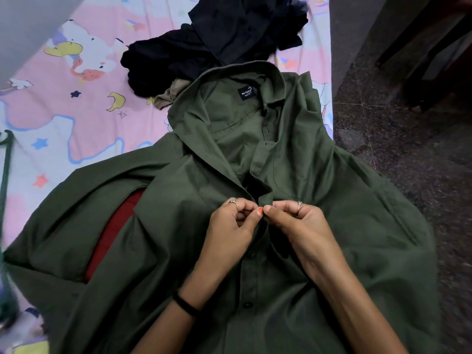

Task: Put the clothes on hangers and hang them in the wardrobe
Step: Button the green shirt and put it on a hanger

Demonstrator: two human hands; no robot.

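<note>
A bed (pixel 84 129) fills the area ahead and left of the hands, under a pink and pale-blue sheet (pixel 63 103) printed with cartoon figures, moons and stars. Right of the hands lies a dark speckled floor (pixel 398 139). Dark furniture legs (pixel 419 72) stand far right ahead. A grey wall (pixel 28 29) rises far left ahead.

Pretty dim overall, soft indoor light with no hard glare anywhere. The left hand (pixel 231 222) and right hand (pixel 296 221) are reasonably sharp, and the green shirt (pixel 319 175) just above the fingertips (pixel 267 208) shows crisp folds and a readable label. Below the wrists it gets murky. The dark clothes pile (pixel 204 44) far above the fingers is crushed to near black. Wide-angle stretch and smear hit the edges, especially the floor (pixel 408 149) to the right and the blurry green hanger (pixel 5 175) far left.
</note>
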